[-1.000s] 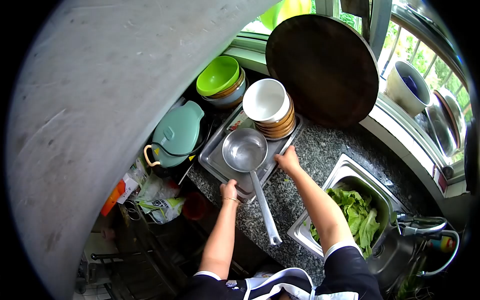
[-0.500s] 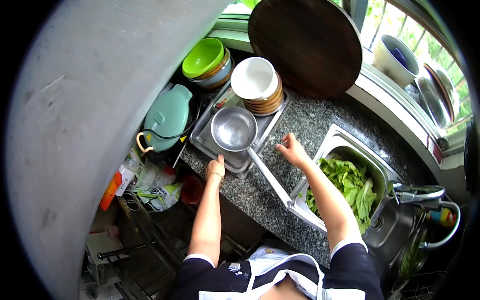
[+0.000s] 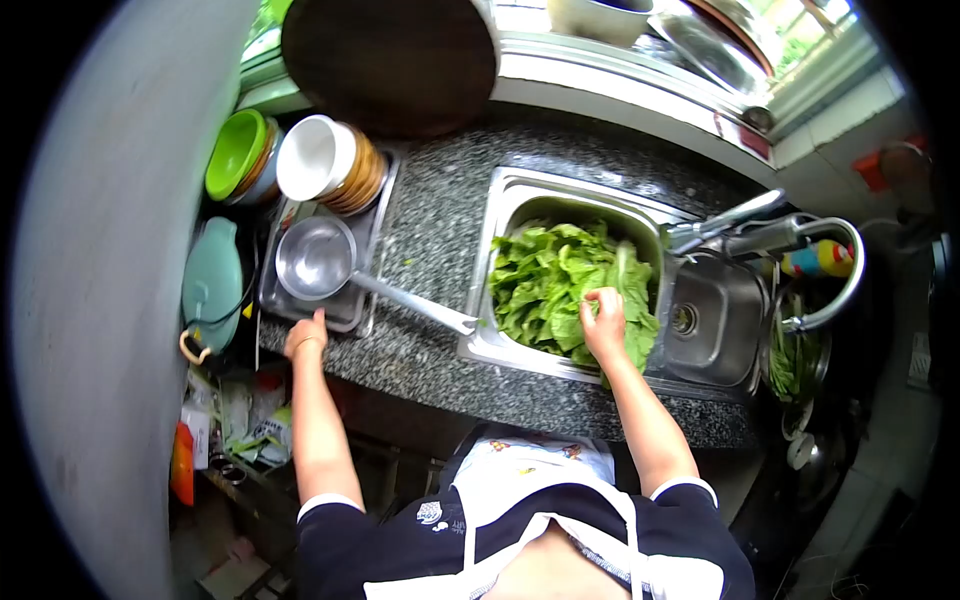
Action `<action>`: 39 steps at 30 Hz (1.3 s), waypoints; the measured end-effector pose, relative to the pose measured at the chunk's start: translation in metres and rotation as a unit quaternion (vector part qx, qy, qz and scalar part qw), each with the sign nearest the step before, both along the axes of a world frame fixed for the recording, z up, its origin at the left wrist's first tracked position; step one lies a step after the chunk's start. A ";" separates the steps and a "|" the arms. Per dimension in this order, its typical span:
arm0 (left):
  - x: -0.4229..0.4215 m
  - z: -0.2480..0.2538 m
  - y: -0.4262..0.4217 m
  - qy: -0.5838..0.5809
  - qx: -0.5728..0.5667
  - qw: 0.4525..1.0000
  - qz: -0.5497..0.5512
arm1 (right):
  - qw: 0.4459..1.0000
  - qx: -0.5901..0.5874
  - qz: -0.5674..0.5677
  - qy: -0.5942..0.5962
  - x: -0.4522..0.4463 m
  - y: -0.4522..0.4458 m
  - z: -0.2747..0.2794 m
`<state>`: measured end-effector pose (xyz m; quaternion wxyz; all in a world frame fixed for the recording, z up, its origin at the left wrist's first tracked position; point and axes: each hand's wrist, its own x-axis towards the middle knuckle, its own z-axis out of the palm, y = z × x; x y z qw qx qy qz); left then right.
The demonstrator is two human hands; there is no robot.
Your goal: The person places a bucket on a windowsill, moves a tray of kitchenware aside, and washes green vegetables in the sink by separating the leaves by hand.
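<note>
My left hand (image 3: 307, 334) is at the near edge of the metal tray (image 3: 350, 312), its thumb on the rim and its other fingers hidden below. On the tray rests a metal ladle (image 3: 317, 258), its long handle reaching right to the sink rim. Behind it stands a stack of bowls with a white one (image 3: 316, 158) on top. Over the leafy greens (image 3: 560, 280) in the large sink basin (image 3: 508, 190) is my right hand (image 3: 603, 318), its fingers curled together; whether they pinch a leaf is too small to tell.
A green bowl (image 3: 237, 155) tops another stack at the back left, near a teal-lidded pot (image 3: 212, 285). A large dark round board (image 3: 390, 60) leans by the window. The faucet (image 3: 725, 225) arches over a smaller basin (image 3: 712, 320) on the right.
The view has swung right toward the sink. My right hand has let go of the tray's right side and moved over the greens. My left hand remains at the tray.
</note>
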<state>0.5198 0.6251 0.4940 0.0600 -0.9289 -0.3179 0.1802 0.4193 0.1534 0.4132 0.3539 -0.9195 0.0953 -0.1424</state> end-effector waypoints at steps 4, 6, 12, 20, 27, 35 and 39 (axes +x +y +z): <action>-0.002 0.074 -0.076 -0.224 -0.042 0.968 -0.103 | 0.991 -0.070 -0.099 0.050 0.010 -0.071 -0.026; -0.009 0.087 -0.136 -0.370 -0.192 0.878 -0.234 | 0.985 -0.079 -0.094 0.121 0.028 -0.093 -0.043; 0.000 0.007 -0.363 -0.190 -0.335 0.666 -0.639 | 0.917 -0.040 -0.149 0.369 0.060 -0.064 -0.101; 0.062 -0.161 -0.423 0.042 -0.214 0.793 -0.569 | 0.934 -0.073 -0.120 0.328 0.021 -0.049 -0.113; -0.007 -0.185 -0.410 -0.019 -0.199 0.887 -0.416 | 0.932 -0.124 -0.110 0.324 0.025 -0.038 -0.094; 0.011 -0.187 -0.407 0.115 -0.227 0.886 -0.388 | 0.917 -0.077 -0.065 0.385 0.029 -0.037 -0.112; 0.007 -0.203 -0.403 0.133 -0.236 0.878 -0.395 | 0.907 -0.114 -0.060 0.401 0.026 -0.034 -0.122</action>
